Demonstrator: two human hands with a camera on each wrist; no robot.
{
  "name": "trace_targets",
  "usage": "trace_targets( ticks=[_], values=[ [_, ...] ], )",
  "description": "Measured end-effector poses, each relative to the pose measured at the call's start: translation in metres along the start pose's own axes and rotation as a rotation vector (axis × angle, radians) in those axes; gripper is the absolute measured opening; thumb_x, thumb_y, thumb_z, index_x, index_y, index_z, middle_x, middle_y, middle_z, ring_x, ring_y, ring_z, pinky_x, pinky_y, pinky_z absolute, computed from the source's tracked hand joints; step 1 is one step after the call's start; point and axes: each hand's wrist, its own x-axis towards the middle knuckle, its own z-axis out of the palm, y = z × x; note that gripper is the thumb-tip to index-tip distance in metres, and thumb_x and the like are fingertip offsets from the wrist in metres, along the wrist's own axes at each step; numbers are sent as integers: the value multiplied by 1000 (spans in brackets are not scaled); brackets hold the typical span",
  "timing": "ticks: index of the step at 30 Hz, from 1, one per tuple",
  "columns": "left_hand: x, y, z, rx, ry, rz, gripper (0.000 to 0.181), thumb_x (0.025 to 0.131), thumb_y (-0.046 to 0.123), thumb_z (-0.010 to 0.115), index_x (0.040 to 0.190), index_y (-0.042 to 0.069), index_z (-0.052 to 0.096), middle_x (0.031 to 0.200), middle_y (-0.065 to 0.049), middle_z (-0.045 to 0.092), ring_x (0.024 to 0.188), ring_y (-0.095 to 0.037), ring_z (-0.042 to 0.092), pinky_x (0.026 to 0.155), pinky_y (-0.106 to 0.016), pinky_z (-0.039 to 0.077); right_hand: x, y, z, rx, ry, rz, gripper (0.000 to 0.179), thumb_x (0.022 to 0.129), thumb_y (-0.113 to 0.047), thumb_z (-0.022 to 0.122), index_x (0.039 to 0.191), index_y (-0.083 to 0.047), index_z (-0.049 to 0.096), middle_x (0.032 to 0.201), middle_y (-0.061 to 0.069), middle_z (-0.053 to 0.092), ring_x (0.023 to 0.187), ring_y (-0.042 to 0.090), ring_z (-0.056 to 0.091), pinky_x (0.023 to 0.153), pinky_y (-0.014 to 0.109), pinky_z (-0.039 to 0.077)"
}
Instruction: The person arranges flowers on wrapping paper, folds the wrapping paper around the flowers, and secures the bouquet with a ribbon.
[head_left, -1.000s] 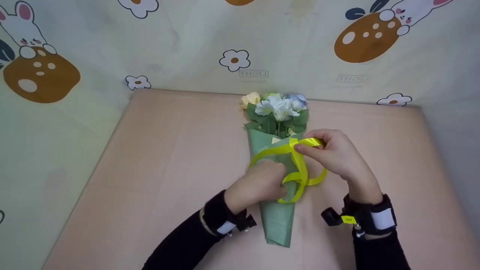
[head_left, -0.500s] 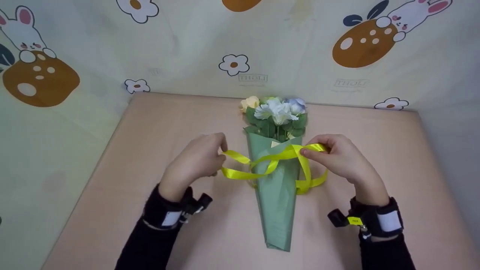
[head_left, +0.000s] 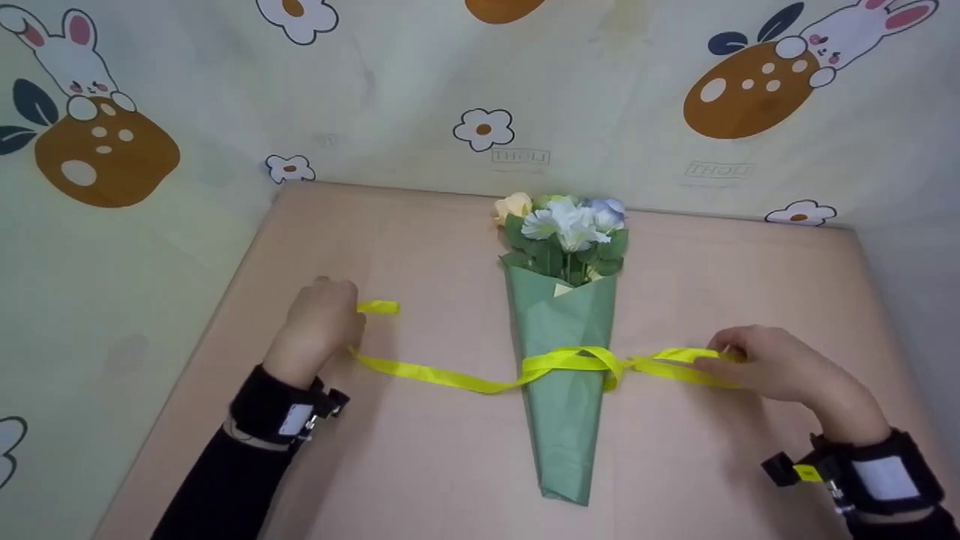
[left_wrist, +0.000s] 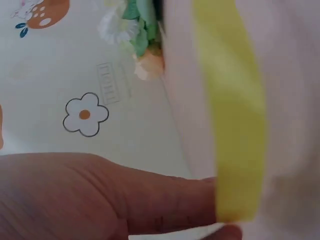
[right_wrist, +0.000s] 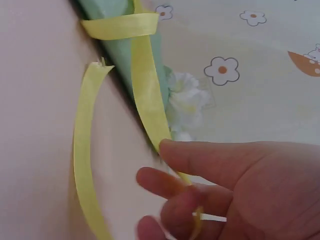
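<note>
A bouquet of artificial-looking flowers (head_left: pixel 574 225) lies in a green paper wrap (head_left: pixel 568 435), blooms toward the wall. Around the wrap's middle runs a yellow ribbon (head_left: pixel 450 379), crossed over itself near the right side. Out on the left, my left hand (head_left: pixel 319 322) pinches one end; a short tail sticks out past the fingers. In the left wrist view the ribbon (left_wrist: pixel 235 110) reaches the thumb tip. My right hand (head_left: pixel 780 367) pinches the other side between thumb and fingers. The right wrist view shows a loose cut end of ribbon (right_wrist: pixel 87 125) hanging beside it.
A pale pink tabletop (head_left: pixel 420 465) lies under everything. Behind it rises a cream backdrop (head_left: pixel 390 97) printed with rabbits and flowers, close past the blooms. Dark wrist straps with cameras (head_left: pixel 874 476) sit on both forearms.
My left hand has gone from over the wrap out to the left, drawing the ribbon along. My right hand has moved right and nearer. The ribbon loops have tightened and dropped lower on the wrap.
</note>
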Motion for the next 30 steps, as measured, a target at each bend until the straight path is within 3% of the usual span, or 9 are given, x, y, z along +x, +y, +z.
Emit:
trace_targets(
  ticks=[2,4,7,9,11,14,17,23,30],
  values=[
    [-2,12,12,31,55,98,22,98,8,70,110,-11,73,106,-27,63,93,-39,59,78,-48,56,-1,1,6,-51,-74,-9,47,99,-45,80,120,-3,75,90,2,66,79,21,56,70,37,45],
    [-4,30,26,33,57,250,22,100,16,73,108,-5,75,105,-22,64,97,-36,59,82,-49,56,1,-4,14,-88,-98,-56,47,96,-45,85,120,-6,75,88,0,65,77,20,55,73,39,43],
    [-6,60,45,-7,-41,485,19,98,23,78,104,6,75,99,-8,66,93,-27,60,81,-42,55,8,-18,29,-103,-66,-161,42,92,-43,89,117,-12,76,86,-4,62,78,17,54,75,38,40],
    [-8,78,57,6,-112,581,22,96,28,82,105,9,73,96,-2,63,90,-22,57,79,-37,53,12,-27,38,-86,-41,-244,35,93,-39,89,114,-14,77,87,-7,63,81,16,55,76,36,44],
    [-8,92,67,44,-128,639,24,96,29,84,104,10,72,94,-1,61,88,-20,56,77,-35,53,15,-33,45,-60,-40,-322,24,96,-34,87,109,-17,77,89,-9,64,82,14,56,75,32,48],
    [-7,105,75,92,-105,671,16,100,23,81,104,10,75,91,-1,60,84,-19,54,76,-32,52,17,-35,53,-31,-40,-399,10,101,-27,82,101,-18,76,86,-10,63,79,11,57,72,28,51],
    [-7,107,75,65,-110,679,5,104,13,73,103,8,76,87,-2,62,80,-19,54,74,-32,52,16,-33,55,2,-48,-423,10,104,-23,78,95,-21,74,83,-11,63,75,9,56,69,26,50],
    [-8,90,64,-16,-178,636,6,98,7,70,92,9,69,74,1,55,71,-18,50,67,-32,46,8,-20,48,106,-7,-417,8,104,-18,75,97,-20,72,79,-12,64,70,6,57,62,23,49],
    [-11,66,50,-51,-230,638,33,101,9,68,71,15,57,63,7,39,61,-12,39,60,-27,36,-4,-9,30,104,60,-307,10,106,-19,75,110,-13,82,86,-10,73,72,9,61,63,24,54]
  ],
)
